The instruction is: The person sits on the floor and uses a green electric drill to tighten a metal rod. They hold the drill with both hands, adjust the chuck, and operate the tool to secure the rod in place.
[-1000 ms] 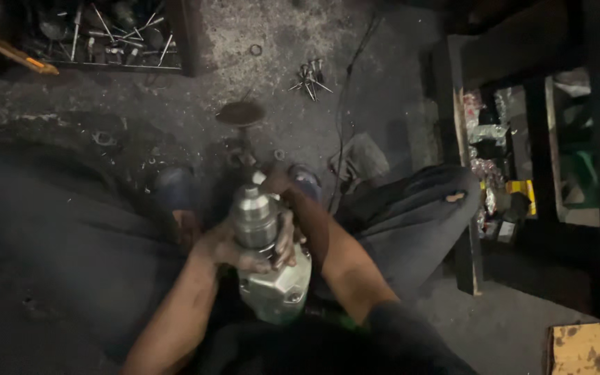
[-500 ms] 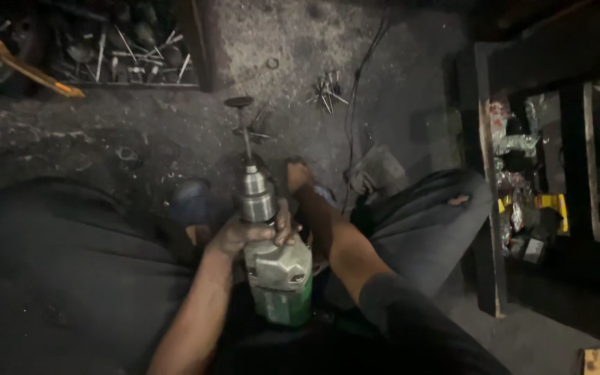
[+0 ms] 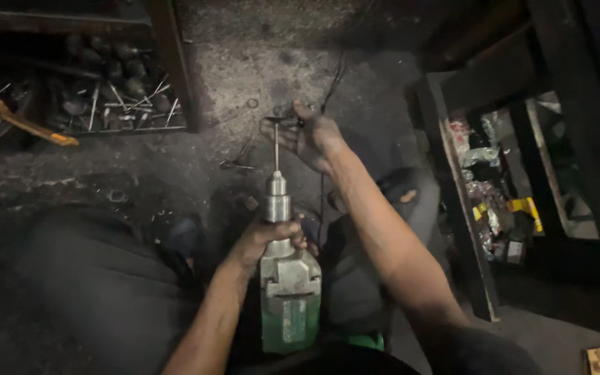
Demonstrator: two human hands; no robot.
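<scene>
**Heavy drill held at the collar**

Left hand (image 3: 267, 239) fingers are clamped round the metal neck of the green drill (image 3: 287, 298), lower centre: it looks heavy, rigid and greasy, best gripped there. Right hand (image 3: 308, 136), upper centre, pinches the thin rod's (image 3: 276, 147) flat top.

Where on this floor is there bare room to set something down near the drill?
Bare concrete floor lies open above the right hand, between the tray of metal rods and the dark shelf frame. It is crowded around the green drill, where the left hand grips the chuck, and small metal bits lie beside the shaft.
</scene>
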